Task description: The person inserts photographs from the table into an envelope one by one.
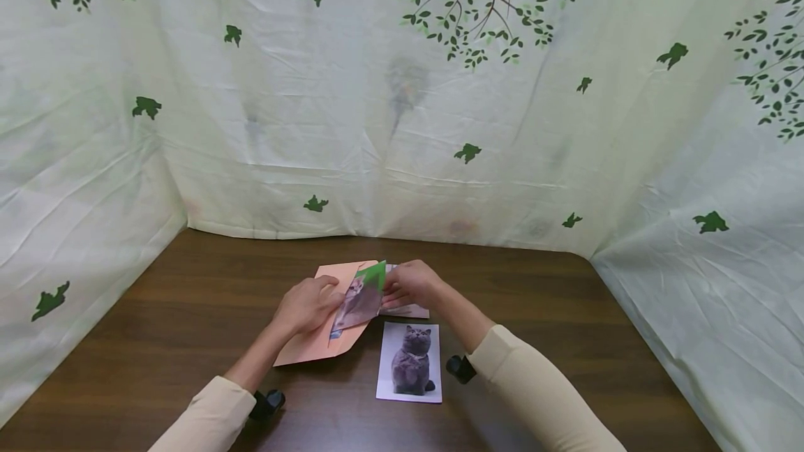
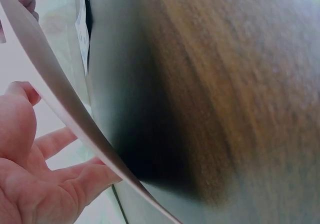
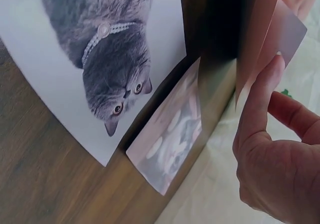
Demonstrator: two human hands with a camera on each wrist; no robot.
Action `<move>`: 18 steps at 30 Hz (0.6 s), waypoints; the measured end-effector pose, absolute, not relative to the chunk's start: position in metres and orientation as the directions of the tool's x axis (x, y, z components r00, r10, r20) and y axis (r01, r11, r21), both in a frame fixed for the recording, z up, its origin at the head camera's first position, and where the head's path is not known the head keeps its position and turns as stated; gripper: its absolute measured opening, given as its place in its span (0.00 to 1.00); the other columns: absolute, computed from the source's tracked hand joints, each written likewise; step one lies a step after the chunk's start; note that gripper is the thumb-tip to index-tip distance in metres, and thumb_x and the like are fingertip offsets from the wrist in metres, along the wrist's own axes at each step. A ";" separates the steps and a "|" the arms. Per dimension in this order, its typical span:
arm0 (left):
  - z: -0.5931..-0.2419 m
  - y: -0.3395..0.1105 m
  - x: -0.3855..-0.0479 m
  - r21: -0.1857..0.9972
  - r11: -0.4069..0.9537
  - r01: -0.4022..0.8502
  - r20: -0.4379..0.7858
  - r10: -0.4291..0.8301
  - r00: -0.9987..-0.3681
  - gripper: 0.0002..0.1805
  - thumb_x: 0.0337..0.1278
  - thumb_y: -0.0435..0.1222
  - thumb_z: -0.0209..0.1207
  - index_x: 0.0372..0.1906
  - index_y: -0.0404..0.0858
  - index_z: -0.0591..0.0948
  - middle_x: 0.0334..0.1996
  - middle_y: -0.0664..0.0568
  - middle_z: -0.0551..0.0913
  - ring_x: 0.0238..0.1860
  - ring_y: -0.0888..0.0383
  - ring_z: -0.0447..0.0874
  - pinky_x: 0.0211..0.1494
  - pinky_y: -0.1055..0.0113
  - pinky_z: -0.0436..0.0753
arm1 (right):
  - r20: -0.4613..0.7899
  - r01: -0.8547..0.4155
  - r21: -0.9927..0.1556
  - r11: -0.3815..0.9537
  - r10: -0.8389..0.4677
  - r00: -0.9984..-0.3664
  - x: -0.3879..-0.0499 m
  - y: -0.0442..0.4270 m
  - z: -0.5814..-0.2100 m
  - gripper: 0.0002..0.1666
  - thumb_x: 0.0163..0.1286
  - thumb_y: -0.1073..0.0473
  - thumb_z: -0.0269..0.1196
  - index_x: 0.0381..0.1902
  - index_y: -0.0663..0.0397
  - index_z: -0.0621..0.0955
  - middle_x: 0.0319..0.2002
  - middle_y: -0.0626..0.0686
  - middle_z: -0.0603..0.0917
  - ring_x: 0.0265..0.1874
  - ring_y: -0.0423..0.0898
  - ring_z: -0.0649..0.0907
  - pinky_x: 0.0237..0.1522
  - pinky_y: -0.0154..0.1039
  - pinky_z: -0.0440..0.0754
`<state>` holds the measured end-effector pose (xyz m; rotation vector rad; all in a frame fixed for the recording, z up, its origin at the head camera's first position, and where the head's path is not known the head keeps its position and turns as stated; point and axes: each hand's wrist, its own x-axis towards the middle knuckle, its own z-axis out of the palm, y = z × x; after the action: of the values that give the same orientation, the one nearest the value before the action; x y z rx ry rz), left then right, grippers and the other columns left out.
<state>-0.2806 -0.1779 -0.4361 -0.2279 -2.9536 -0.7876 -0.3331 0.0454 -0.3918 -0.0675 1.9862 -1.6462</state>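
Observation:
In the head view, my left hand [image 1: 310, 304] holds a peach paper envelope [image 1: 308, 349] tilted above the table. A photo card [image 1: 364, 307] with a green top and a cat on it lies partly within the envelope's opening. The right hand [image 1: 410, 283] pinches that card near its right edge; in the right wrist view, the thumb and fingers of this hand [image 3: 277, 159] meet the card's corner [image 3: 291, 40] beside the envelope [image 3: 257, 34]. From the left wrist, the hand [image 2: 42, 169] shows against the envelope's pale sheet [image 2: 65, 101]. How far the card sits inside is hidden.
A grey cat photo [image 1: 411, 361] lies on the brown wooden table [image 1: 515, 340], nearest the front. Just behind it, partly under the right hand, lies another cat photo [image 1: 411, 311]. A white leaf-print cloth [image 1: 352, 117] hangs around the back and sides.

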 end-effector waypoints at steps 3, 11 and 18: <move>-0.436 -0.177 -0.281 0.494 0.855 0.157 0.107 0.119 -0.987 0.24 0.68 0.45 0.53 0.61 0.35 0.80 0.56 0.35 0.83 0.60 0.35 0.79 0.61 0.41 0.76 | -0.378 0.304 -0.922 0.240 -0.387 -0.841 -0.333 0.043 -0.393 0.12 0.68 0.69 0.56 0.42 0.76 0.81 0.27 0.57 0.83 0.21 0.45 0.86 0.33 0.38 0.88; -0.437 -0.178 -0.283 0.494 0.858 0.141 0.086 0.113 -0.990 0.25 0.68 0.45 0.52 0.62 0.35 0.79 0.57 0.35 0.83 0.61 0.35 0.79 0.61 0.41 0.76 | -0.376 0.306 -0.925 0.227 -0.411 -0.830 -0.333 0.033 -0.395 0.12 0.69 0.69 0.55 0.42 0.76 0.80 0.28 0.59 0.83 0.21 0.46 0.86 0.33 0.39 0.88; -0.437 -0.178 -0.283 0.492 0.858 0.146 0.087 0.119 -0.989 0.25 0.68 0.45 0.52 0.62 0.35 0.79 0.57 0.36 0.83 0.60 0.36 0.79 0.62 0.41 0.75 | -0.392 0.326 -0.919 0.223 -0.410 -0.823 -0.333 0.027 -0.398 0.08 0.70 0.69 0.54 0.34 0.70 0.78 0.27 0.59 0.82 0.20 0.47 0.86 0.31 0.39 0.88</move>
<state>-0.2830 -0.1783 -0.4367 -0.2130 -2.9772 -0.7939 -0.3328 0.0274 -0.3984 -0.0775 1.9263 -1.6558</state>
